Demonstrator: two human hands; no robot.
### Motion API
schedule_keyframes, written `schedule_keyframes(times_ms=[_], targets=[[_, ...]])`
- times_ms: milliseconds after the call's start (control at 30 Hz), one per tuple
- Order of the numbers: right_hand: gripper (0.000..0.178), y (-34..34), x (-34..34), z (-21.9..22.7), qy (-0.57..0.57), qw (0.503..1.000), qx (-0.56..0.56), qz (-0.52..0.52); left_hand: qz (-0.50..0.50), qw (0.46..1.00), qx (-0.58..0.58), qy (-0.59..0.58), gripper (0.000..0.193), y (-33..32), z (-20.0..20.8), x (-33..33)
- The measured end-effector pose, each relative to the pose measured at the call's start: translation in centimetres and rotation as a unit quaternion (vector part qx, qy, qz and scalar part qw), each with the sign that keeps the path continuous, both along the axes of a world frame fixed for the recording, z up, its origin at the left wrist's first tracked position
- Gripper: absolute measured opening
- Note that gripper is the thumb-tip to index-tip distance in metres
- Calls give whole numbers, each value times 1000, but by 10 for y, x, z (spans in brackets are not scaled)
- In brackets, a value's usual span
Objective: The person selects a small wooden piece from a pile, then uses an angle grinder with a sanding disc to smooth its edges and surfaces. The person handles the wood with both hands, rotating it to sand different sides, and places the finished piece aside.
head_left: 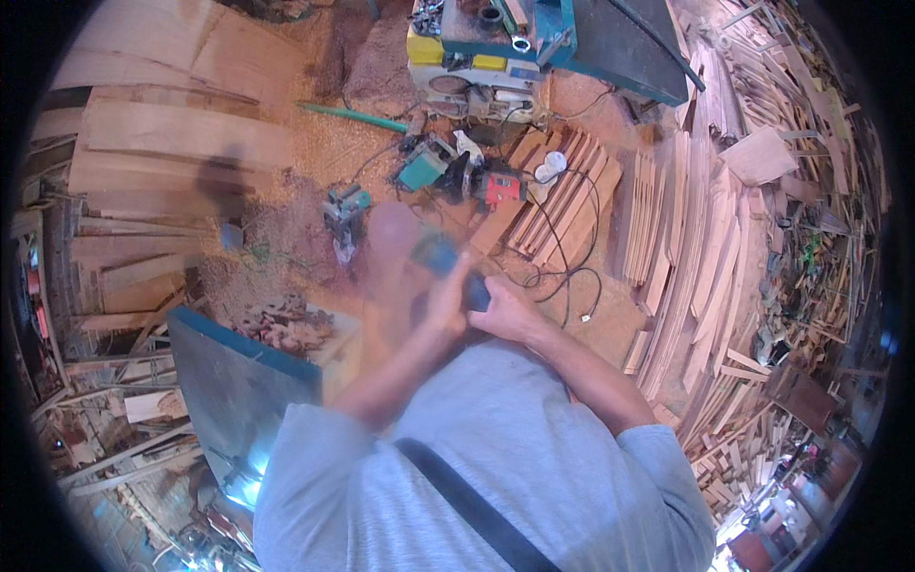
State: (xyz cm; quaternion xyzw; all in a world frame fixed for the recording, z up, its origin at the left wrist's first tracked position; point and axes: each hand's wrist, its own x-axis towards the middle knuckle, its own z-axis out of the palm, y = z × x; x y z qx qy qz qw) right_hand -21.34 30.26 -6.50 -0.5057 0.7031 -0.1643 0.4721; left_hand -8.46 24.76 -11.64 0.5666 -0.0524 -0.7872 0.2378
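Observation:
In front of my body my two hands meet on a blue-green handheld power tool (437, 255), blurred by motion. My right hand (505, 310) is wrapped round its dark blue rear part. My left hand (446, 297) closes on it farther forward, with the thumb pointing away from me; its other fingers are smeared. Just beyond the tool, to the left, shows a blurred round pinkish disc (393, 227); whether it is joined to the tool I cannot tell.
Several corded power tools (424, 164) lie on the sawdust-covered floor ahead. Stacked wooden slats (562, 205) and a black cable (596, 229) are to the right. A dark machine table (243, 391) with a pile of wooden pieces (286, 326) stands left; another machine (477, 76) is ahead.

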Motion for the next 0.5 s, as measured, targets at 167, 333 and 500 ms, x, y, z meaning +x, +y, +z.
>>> schedule_keyframes(times_ms=[167,333,500], targets=[[54,30,7,-15,-48,993,89,65,-2,1000,9,-4,40,51,-25,27],[59,64,16,-77,-131,982,133,5,-178,980,-30,-82,48,74,-43,61],[62,51,16,-134,-117,975,190,-20,-342,894,-174,-231,62,116,-67,106]])
